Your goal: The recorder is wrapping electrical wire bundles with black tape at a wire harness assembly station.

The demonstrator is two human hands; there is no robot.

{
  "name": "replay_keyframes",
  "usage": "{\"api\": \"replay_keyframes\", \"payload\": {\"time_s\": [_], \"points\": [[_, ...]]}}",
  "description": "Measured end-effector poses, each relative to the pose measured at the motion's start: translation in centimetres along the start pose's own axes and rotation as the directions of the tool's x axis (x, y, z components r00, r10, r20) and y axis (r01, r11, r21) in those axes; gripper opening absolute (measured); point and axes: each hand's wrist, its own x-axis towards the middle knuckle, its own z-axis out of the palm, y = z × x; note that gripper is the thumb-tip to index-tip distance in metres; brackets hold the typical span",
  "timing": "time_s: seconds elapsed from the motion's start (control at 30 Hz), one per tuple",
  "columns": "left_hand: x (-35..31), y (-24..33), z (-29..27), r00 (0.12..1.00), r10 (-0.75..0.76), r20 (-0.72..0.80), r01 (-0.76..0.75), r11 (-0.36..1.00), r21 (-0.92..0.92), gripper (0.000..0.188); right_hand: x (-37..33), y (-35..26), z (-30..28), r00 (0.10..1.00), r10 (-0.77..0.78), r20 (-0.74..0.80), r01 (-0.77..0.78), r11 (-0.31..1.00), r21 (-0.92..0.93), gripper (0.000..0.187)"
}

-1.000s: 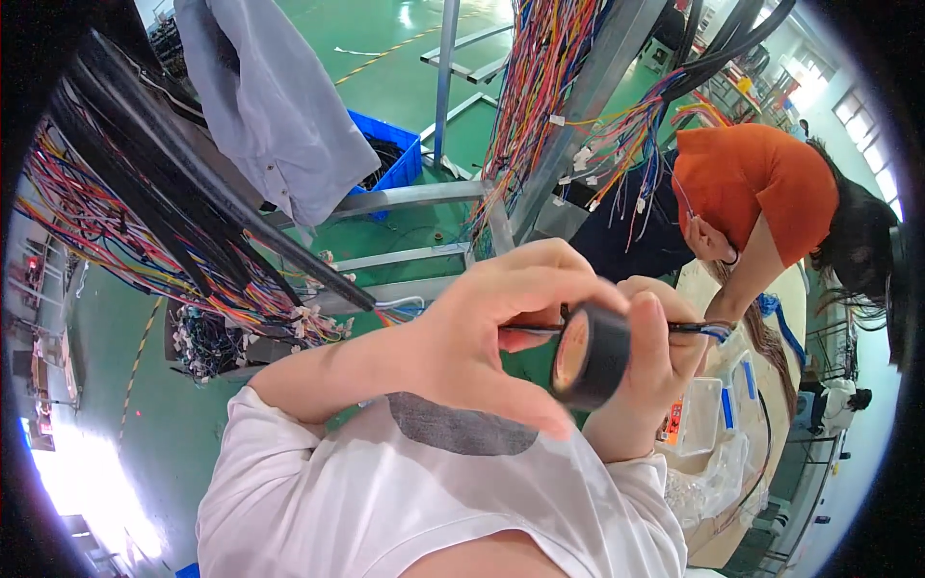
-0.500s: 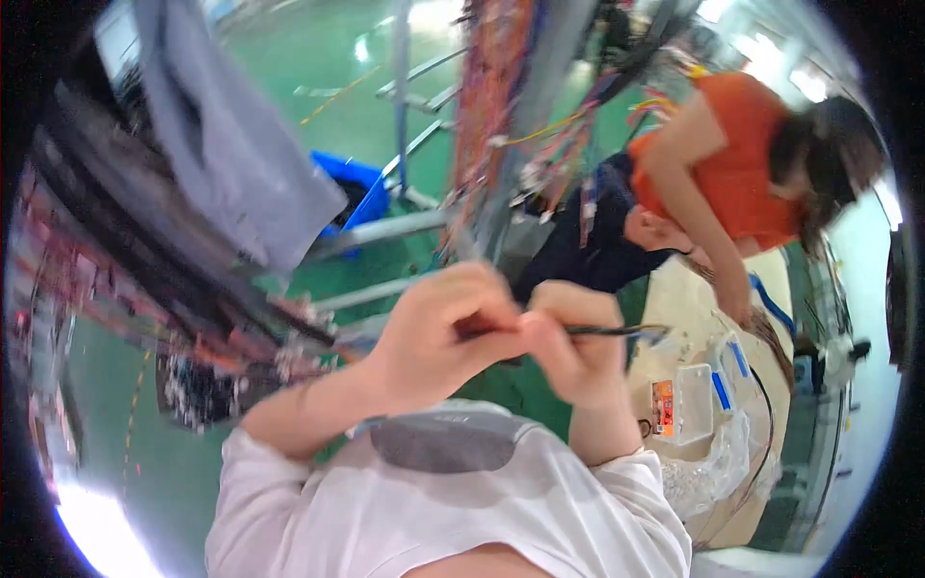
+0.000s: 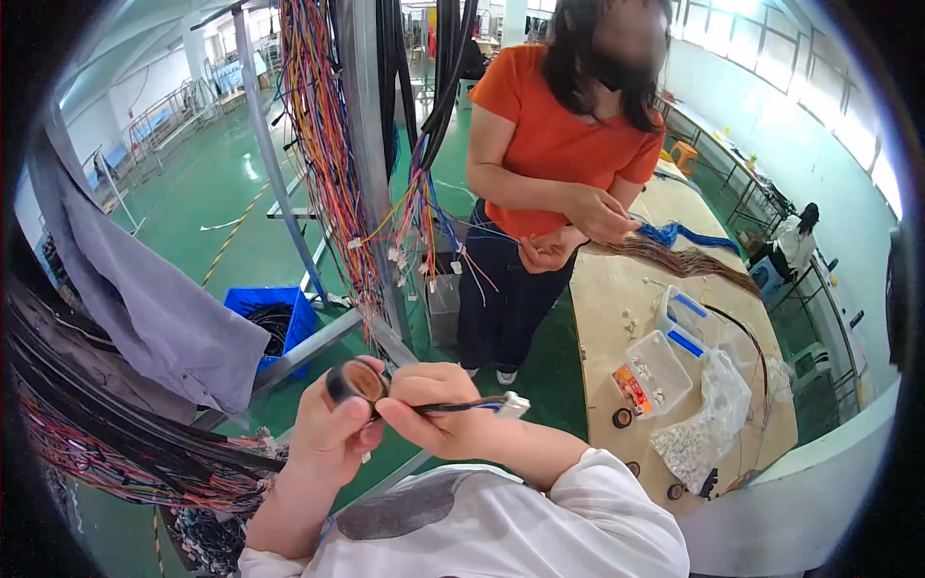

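Note:
In front of my chest my left hand (image 3: 328, 429) grips a roll of black tape (image 3: 360, 381), its brown core facing up. Touching it, my right hand (image 3: 438, 414) is closed on a dark wire cable (image 3: 461, 407). The cable sticks out past my right fingers and ends in a white connector (image 3: 515, 405). My fingers hide where tape and cable meet. A small white piece (image 3: 366, 457) shows below my left fingers.
Ahead, a co-worker in an orange top (image 3: 559, 144) handles thin wires beside a wooden table (image 3: 607, 318). A plastic box (image 3: 665, 371) and a bag of white connectors (image 3: 699, 433) lie there. Colourful wires (image 3: 328, 125) hang from a metal frame (image 3: 366, 144); a blue crate (image 3: 289, 303) stands beyond.
My view has swung up and right. My hands, previously pinched together at the cable, now show the tape roll in the left. The co-worker appears more upright, facing me.

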Motion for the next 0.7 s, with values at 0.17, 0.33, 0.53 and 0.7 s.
{"api": "replay_keyframes", "payload": {"time_s": [0.17,0.33,0.53,0.7], "points": [[-0.8,0.5,0.2,0.955,0.292,0.052,-0.296,0.943,0.150,0.070,-0.5,-1.9,-1.0,0.971,0.233,-0.053,-0.220,0.960,0.174,0.017],[-0.2,-0.5,-0.3,0.871,0.378,0.314,-0.466,0.838,0.283,0.065,0.8,-1.9,-1.4,0.802,0.593,-0.073,-0.529,0.761,0.374,0.014],[0.4,0.7,0.9,0.997,-0.009,0.072,-0.002,0.988,0.152,0.013,0.9,-1.8,-1.5,0.856,0.486,-0.175,-0.425,0.855,0.298,0.019],[0.8,1.3,0.5,0.995,-0.031,0.094,0.001,0.954,0.300,0.011,1.4,-0.7,-1.7,0.870,0.488,-0.074,-0.460,0.855,0.238,0.020]]}}
